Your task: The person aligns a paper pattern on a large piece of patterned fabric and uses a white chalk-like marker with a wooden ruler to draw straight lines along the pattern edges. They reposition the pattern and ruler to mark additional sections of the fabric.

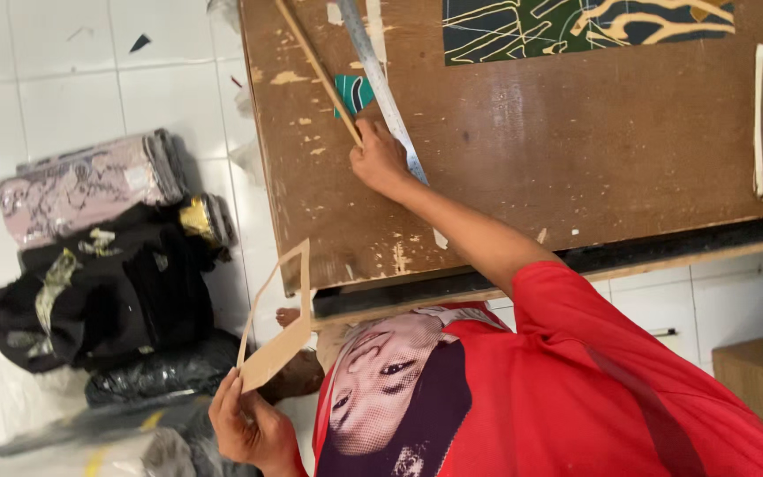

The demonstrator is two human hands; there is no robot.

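Closest to me, low on the left: my left hand (245,428) is closed on the lower corner of a tan cardboard piece (280,349), thumb and fingers pinching it. The piece stands tilted, and its upper part is cut down to a thin open frame. It hangs off the table's near corner, above the floor.

Further out, my right arm in a red sleeve (593,353) reaches across the worn brown table (532,150). My right hand (380,161) lies with its fingers drawn together on a long metal ruler (381,84) that runs away from me. I cannot tell whether it grips or only presses. The near end of a thin wooden strip (315,66) meets this hand. A teal scrap (352,91) sits between strip and ruler.

At the table's far edge lies a dark patterned sheet (576,26).

On the white tiled floor (72,71) to the left are a pale fabric roll (81,190) and a black fabric heap (99,291).
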